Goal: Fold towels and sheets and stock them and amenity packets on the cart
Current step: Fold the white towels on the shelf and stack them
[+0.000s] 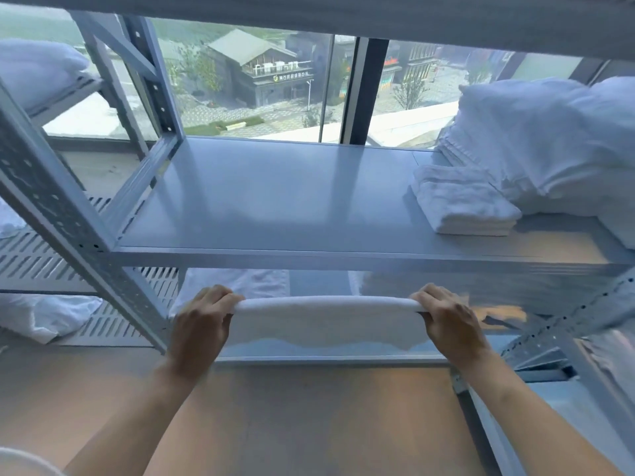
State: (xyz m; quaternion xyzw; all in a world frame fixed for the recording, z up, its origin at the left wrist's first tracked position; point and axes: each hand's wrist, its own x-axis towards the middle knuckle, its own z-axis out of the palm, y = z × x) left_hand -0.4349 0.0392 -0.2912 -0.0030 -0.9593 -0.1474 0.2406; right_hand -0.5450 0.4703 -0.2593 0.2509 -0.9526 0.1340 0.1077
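A folded white towel [326, 319] hangs stretched between my two hands, just below and in front of the grey metal shelf [275, 207]. My left hand [201, 324] grips its left end and my right hand [446, 321] grips its right end, fingers curled over the top fold. On the shelf's right side lies a small stack of folded white towels [464, 204]. Behind that stack sits a taller pile of white linen [536, 142].
A perforated grey upright [58, 214] of the rack slants down on the left. White linen [237, 281] lies on the lower shelf behind the towel. More white bedding [37, 70] sits on a neighbouring rack at far left. A large window [254, 84] is behind the shelves.
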